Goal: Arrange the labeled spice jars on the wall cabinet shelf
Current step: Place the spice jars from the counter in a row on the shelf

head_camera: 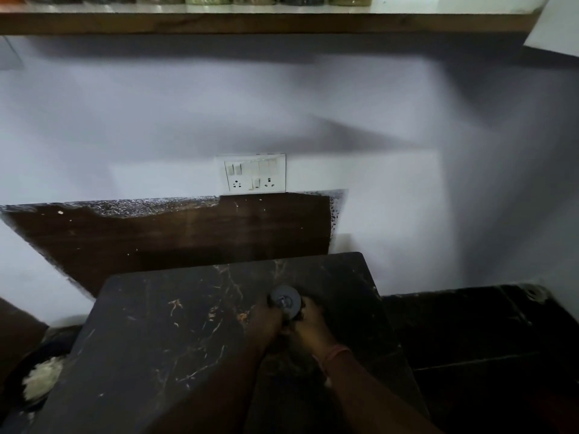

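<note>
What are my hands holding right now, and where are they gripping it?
Both hands, left and right, hold a jar with a grey lid. They grip its body below the lid; contents too dark to tell.

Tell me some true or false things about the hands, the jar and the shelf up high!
1. Both hands hold one small round jar with a grey lid. True: the left hand and the right hand grip it together.
2. The jar is being held up at the shelf. False: it is low, over the dark marbled stone slab.
3. A row of jars already stands on the brown-edged wall shelf. True.
4. The white switch and socket panel is above the shelf. False: it is on the wall below it.
5. The right wrist wears an orange band. True.
</note>
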Demonstrator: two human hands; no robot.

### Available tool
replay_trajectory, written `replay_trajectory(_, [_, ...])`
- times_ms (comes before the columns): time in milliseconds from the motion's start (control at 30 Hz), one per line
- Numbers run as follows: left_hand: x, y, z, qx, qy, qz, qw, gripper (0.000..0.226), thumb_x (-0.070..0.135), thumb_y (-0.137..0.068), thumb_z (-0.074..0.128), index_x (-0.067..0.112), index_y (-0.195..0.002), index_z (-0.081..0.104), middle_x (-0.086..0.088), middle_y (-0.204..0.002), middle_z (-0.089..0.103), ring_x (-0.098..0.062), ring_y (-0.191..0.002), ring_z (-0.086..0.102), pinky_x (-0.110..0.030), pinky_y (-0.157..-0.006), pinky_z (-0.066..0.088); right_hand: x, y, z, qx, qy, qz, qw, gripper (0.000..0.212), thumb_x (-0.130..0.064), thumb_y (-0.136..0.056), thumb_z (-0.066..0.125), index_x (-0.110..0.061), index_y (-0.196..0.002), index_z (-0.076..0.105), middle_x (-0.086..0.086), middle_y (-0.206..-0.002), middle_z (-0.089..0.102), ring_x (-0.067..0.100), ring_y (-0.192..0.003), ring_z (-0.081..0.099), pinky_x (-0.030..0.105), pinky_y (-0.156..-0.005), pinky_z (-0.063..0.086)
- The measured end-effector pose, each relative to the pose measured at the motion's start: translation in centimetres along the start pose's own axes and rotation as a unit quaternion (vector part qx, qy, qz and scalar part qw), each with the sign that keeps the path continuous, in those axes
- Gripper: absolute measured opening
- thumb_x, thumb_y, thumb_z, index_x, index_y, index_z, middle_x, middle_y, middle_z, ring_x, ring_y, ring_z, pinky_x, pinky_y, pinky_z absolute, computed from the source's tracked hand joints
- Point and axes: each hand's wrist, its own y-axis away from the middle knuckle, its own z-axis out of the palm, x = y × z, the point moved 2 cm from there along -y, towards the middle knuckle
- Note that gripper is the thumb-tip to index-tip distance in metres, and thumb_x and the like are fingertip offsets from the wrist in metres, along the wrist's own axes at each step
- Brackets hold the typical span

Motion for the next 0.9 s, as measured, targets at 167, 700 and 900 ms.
replay_trajectory(167, [4.2, 0.6, -3.0, 0.006, 0.069, 0.05, 0.996, 0.049, 0.021, -0.094, 0.062, 0.024, -0.142, 0.051, -0.009, -0.136, 0.061, -0.028, -0.117, 0.062, -0.05, -0.1, 0.054, -6.6, -0.8, -1.6, 0.02, 0.162, -0.171, 0.972, 0.053, -0.006, -0.089, 0.072, -0.016, -0.139, 0.057, 0.008, -0.14, 0.059, 0.014, -0.121, 0.062, 0.024, -0.103, 0.053])
replay_trajectory(700, [15.8, 4.7, -10.9, -0.005, 0.177, 0.294, 0.939, 0.11, 0.029, -0.065, 0.095, 0.029, -0.155, 0.033, 0.005, -0.138, 0.06, -0.01, -0.121, 0.063, -0.024, -0.088, 0.06, -18.1, 3.6, -1.2, 0.105, 0.024, -0.366, 0.924, 0.065, -0.006, -0.081, 0.083, -0.019, -0.14, 0.059, -0.005, -0.132, 0.054, -0.006, -0.116, 0.058, 0.01, -0.09, 0.053])
replay_trajectory(900, [17.5, 6.0, -13.1, -0.05, 0.295, 0.264, 0.917, 0.108, 0.046, -0.053, 0.094, 0.04, -0.148, 0.044, 0.001, -0.129, 0.066, -0.02, -0.108, 0.073, -0.032, -0.078, 0.063, -20.8, 5.2, -3.3, -0.07, -0.004, -0.29, 0.954, 0.075, -0.005, -0.081, 0.083, -0.028, -0.143, 0.047, -0.011, -0.14, 0.06, -0.003, -0.124, 0.06, 0.015, -0.091, 0.054])
